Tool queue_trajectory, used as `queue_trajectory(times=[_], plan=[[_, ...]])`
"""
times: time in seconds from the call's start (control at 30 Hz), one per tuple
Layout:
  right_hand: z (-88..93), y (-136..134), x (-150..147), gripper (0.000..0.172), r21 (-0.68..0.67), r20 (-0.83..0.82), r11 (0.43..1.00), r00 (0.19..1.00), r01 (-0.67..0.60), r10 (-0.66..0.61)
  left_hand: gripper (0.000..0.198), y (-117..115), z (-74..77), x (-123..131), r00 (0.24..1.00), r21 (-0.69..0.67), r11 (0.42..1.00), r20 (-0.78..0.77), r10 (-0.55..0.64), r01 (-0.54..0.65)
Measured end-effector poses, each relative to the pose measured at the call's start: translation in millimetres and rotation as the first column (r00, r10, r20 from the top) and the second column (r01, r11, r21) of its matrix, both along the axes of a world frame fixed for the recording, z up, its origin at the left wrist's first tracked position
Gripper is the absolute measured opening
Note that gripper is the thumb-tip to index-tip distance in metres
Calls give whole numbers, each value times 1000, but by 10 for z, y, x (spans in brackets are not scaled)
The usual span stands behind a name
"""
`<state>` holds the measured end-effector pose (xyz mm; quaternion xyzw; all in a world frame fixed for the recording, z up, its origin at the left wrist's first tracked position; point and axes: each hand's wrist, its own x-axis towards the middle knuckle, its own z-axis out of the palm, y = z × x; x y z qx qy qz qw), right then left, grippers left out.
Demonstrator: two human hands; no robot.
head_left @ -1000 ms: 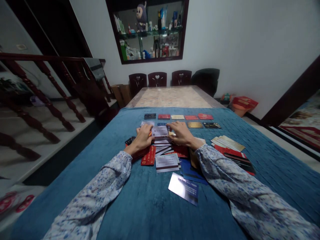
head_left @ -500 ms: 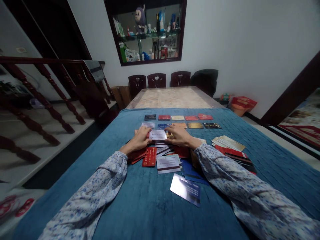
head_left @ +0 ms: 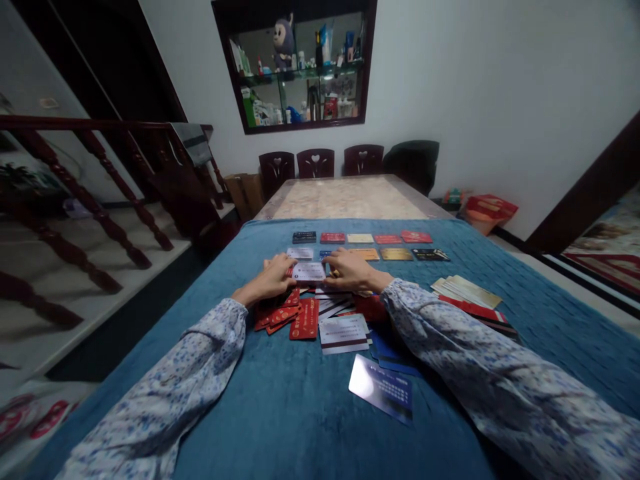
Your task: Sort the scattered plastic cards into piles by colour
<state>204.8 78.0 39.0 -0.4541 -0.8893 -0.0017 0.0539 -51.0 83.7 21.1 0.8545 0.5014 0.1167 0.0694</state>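
Left hand (head_left: 270, 279) and right hand (head_left: 353, 272) face each other over a blue cloth (head_left: 280, 407); between them is a pale card (head_left: 309, 272), long axis running left to right, one short edge pinched by each hand, so neither is nearer; it sits just this side of two rows of cards (head_left: 396, 255), beyond some loose red cards (head_left: 304, 321); whether it touches anything beneath cannot be told; behind, a wall cabinet (head_left: 305, 126) holds a plush toy (head_left: 283, 43) and bottles (head_left: 301, 60)
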Motion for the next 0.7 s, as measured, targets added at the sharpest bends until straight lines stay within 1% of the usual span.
queue_trajectory(times=[0.17,0.43,0.7], plan=[[41,70,-58,41,-14,3,1000,1000,9,-9,40,101,35,-29,999,-26,999,-37,18,-19],[26,309,-140,34,-10,1,1000,1000,-11,11,42,306,70,-107,999,-33,998,-34,43,-44],[42,562,-246,37,-26,10,1000,1000,7,-7,47,535,106,-146,993,-47,995,-77,88,-92]])
